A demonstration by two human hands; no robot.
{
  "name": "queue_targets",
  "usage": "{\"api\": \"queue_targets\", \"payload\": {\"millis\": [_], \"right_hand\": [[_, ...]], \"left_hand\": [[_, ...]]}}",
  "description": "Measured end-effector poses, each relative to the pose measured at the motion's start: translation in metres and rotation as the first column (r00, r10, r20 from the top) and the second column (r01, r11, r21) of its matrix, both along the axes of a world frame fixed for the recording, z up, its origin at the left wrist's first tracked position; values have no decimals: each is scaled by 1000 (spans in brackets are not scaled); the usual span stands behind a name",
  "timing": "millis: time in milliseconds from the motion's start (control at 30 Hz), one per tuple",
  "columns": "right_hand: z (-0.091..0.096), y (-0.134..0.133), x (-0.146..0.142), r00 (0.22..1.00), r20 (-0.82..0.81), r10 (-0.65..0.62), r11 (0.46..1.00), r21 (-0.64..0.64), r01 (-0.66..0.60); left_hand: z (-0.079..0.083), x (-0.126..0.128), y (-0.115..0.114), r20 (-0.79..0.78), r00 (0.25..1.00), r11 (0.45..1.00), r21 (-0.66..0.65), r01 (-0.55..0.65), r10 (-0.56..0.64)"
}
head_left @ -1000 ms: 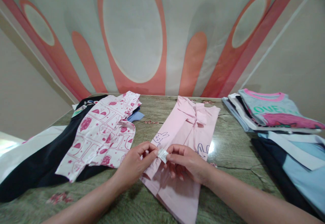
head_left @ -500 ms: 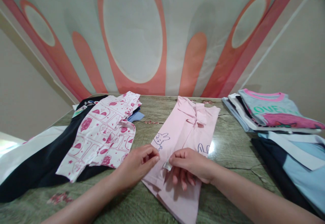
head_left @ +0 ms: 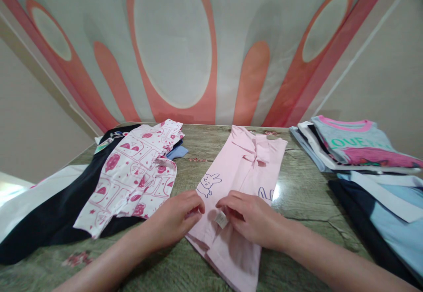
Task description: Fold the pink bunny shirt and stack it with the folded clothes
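Observation:
A pink garment (head_left: 243,181) with dark rabbit line drawings lies lengthwise on the table, its upper part gathered in folds around a strip. Over its lower half is my right hand (head_left: 253,219), fingers loosely bent and apart. A small white label (head_left: 220,219) shows just below its fingertips, apparently free of a pinch. My left hand (head_left: 185,215) hovers at the garment's left edge, fingers curled loosely with a gap to the thumb and nothing in them.
To the left, a white garment with pink print (head_left: 132,173) lies over black cloth (head_left: 53,208). At the right stand folded clothes, a grey shirt with pink collar (head_left: 350,137) on top, and nearer, a light-blue and navy garment (head_left: 390,212). A patterned wall hanging (head_left: 231,84) rises behind the table.
My right hand has eased off the label it was pinching and turned more palm-down; the label now shows more fully. My left hand has shifted slightly left.

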State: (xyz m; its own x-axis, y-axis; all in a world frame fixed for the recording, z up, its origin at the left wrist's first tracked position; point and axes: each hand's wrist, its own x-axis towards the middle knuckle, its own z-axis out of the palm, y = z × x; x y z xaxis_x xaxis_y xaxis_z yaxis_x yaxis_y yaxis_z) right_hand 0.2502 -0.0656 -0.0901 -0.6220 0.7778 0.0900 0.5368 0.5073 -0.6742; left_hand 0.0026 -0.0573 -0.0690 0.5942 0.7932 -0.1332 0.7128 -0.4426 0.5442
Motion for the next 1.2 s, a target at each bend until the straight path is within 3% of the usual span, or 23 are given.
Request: {"api": "queue_targets", "payload": {"millis": [233, 467, 667, 800, 933, 1033, 1200], "right_hand": [[-8, 0, 2, 991, 93, 95, 993, 60, -101], [-17, 1, 1, 999, -39, 15, 992, 127, -9], [-30, 19, 15, 973, -119, -200, 952, 212, 222], [-37, 31, 22, 955, -170, -243, 937, 213, 276], [-33, 31, 24, 960, -159, -229, 940, 219, 260], [-29, 28, 24, 970, -121, -210, 950, 208, 231], [-30, 32, 28, 948, -91, -305, 921, 224, 318]], "left_hand": [[9, -10, 2, -84, 989, 990, -77, 117, -124], [21, 3, -11, -19, 946, 942, -103, 319, -323], [19, 5, -14, -115, 949, 955, -66, 288, -294], [13, 11, -20, -172, 959, 975, -27, 223, -224], [8, 16, -25, -193, 953, 970, 9, 241, -235], [13, 17, -27, -148, 953, 964, -10, 267, -265], [18, 27, -31, -5, 956, 956, -3, 295, -295]]}}
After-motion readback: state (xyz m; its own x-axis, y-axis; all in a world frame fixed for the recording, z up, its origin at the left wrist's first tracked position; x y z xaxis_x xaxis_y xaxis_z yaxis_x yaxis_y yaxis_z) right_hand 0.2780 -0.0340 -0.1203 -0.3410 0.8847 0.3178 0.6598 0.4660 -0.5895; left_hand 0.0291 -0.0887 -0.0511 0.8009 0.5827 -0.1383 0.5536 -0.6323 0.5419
